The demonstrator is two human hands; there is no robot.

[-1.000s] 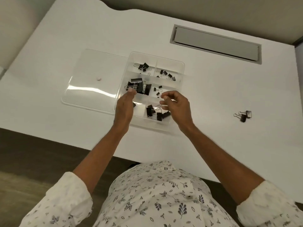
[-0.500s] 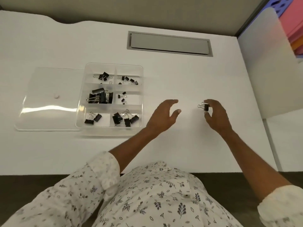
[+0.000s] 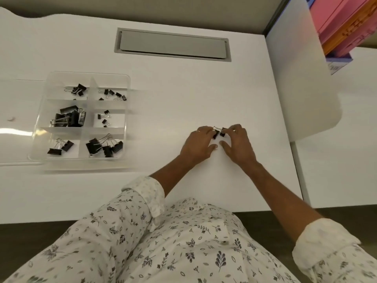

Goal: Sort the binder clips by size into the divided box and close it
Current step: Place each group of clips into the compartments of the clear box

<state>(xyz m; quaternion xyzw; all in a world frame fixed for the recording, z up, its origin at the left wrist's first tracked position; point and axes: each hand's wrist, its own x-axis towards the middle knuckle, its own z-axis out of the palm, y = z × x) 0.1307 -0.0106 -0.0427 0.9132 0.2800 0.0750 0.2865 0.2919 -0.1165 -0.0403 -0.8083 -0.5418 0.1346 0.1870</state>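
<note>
The left clip (image 3: 215, 135) and right clip (image 3: 222, 133) lie side by side on the white desk (image 3: 183, 94), touching or nearly so and well to the right of the divided box (image 3: 128, 82). Half a second back only my right hand (image 3: 237, 145) had reached them, while my left hand (image 3: 199, 146) was crossing over with its fingers spread. Now both hands have closed in. The right fingertips and thumb curl round the right clip. The left fingertips bend down over the left clip with the thumb stretched along the desk on the near side, and I cannot tell if that hand has a real hold yet. I see no other loose clips on the desk, so I judge these the last to sort. The box stands open, all six compartments already holding clips, with its clear lid (image 3: 18, 119) flat on the desk to its left. Beyond my hands sits the grey cable hatch (image 3: 173, 44). Once both clips are lifted and matched by size, only closing remains.
</note>
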